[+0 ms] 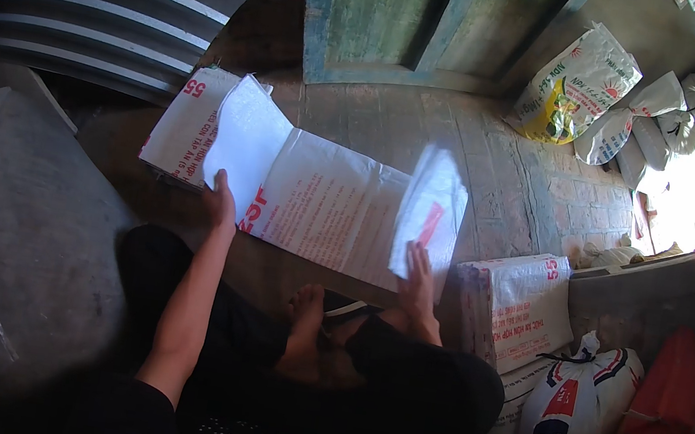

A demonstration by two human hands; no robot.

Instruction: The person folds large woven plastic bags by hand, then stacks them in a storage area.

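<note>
A flat white woven feed sack (331,206) with red print lies stretched out in front of my crossed legs. My left hand (222,202) pinches the edge of its plain white left end, which is raised and overlaps a pile of flattened sacks (179,129) marked 55. At the other end my right hand (417,282) grips a folded white part with a pink-red patch, lifted and slightly blurred. Right of that hand sits a second stack of folded sacks (527,309).
Filled sacks, one white (577,418) and one red (653,429), stand at my lower right. A corrugated sheet (129,0) is at the upper left, above a large grey surface (34,235). More bags (574,89) stand by a green-blue door (393,19) on the brick floor (504,177).
</note>
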